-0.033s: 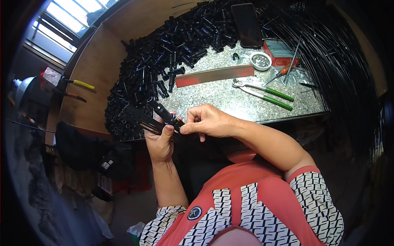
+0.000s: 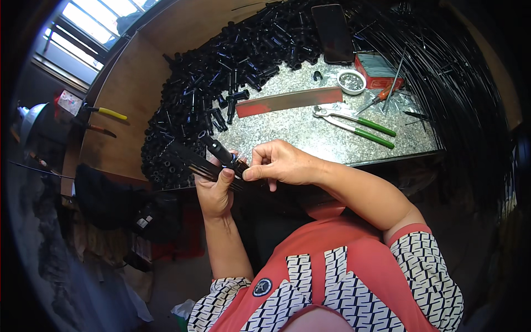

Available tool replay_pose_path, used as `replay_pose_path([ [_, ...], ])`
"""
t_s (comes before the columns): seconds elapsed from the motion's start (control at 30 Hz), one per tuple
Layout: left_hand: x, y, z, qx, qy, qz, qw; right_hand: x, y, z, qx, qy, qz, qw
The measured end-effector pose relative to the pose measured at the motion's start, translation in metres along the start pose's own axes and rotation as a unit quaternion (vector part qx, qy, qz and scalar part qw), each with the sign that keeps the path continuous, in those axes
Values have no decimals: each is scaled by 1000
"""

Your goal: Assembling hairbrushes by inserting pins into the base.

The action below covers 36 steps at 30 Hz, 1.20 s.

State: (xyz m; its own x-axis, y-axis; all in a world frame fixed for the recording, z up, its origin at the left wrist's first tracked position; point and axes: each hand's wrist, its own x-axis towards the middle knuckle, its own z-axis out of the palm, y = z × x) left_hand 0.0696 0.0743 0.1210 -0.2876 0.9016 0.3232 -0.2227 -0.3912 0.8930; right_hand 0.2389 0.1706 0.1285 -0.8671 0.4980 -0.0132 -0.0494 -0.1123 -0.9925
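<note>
Over the near edge of the speckled tabletop (image 2: 298, 133), my left hand (image 2: 214, 196) is closed around a black tubular part (image 2: 220, 150) and a bundle of thin black rods (image 2: 185, 156). The tube tilts up and to the left, its ring-shaped end pointing away from me. At its lower end my right hand (image 2: 287, 164) is closed, thumb and forefinger pinched together. What sits between those fingertips is too small and too dark to make out.
A large heap of black tubular parts (image 2: 221, 66) covers the left and back. Green-handled pincers (image 2: 376, 138), a flat red-edged metal bar (image 2: 290, 102), a white bowl (image 2: 352, 92) of small metal bits, an orange-handled screwdriver (image 2: 381, 96), a phone (image 2: 333, 34) and long black rods (image 2: 442, 83) lie beyond and right.
</note>
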Motion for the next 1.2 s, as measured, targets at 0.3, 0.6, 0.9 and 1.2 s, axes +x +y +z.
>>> replay_pose_path([
  [0.3,4,-13,33,34,97,33,994,3,-3,8,-40,103,-25,994],
  [0.6,0,-11,45,276,172,77,942,25,20,31,-224,224,-289,904],
  [0.9,-4,7,33,296,97,44,949,10,13,28,-185,165,-199,948],
  [1.2,-7,-1,27,269,98,64,956,19,26,16,-28,89,-73,993],
])
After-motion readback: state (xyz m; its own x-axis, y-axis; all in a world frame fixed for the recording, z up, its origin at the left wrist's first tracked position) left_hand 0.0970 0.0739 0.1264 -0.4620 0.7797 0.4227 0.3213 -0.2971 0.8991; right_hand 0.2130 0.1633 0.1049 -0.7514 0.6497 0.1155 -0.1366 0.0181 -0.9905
